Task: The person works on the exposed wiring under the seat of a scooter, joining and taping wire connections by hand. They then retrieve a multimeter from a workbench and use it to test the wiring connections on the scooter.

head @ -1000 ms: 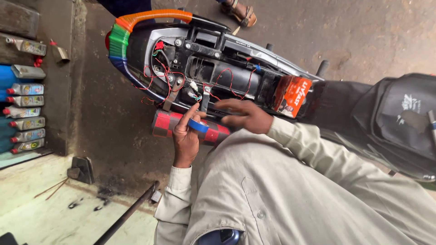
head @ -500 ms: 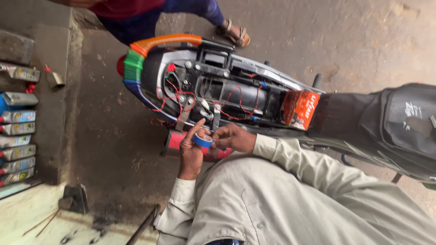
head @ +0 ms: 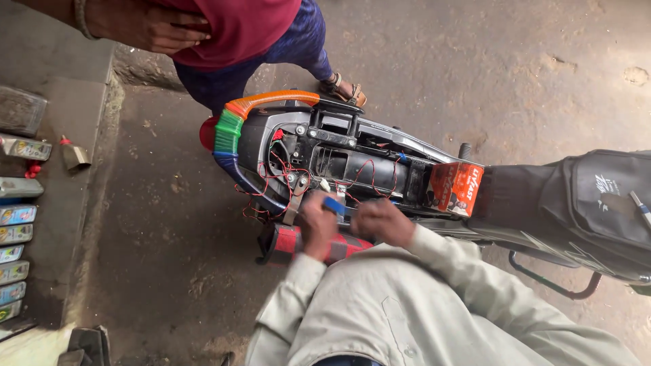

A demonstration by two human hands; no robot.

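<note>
Blue tape roll [head: 333, 205] sits pinched in my left hand [head: 317, 225], held against the open black rear frame of the motorcycle [head: 352, 163] among its loose red wires [head: 285, 177]. My right hand [head: 382, 221] is just beside it, blurred, so I cannot tell its grip. An orange box-shaped battery [head: 456, 188] sits further along the frame. Another person in a maroon top [head: 237, 30] stands beyond the striped grab rail [head: 234, 125].

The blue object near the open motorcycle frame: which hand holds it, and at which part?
The left hand holds the small blue object at its lower edge, in the fingertips. The right hand is beside it; motion blur hides whether it touches.
</note>
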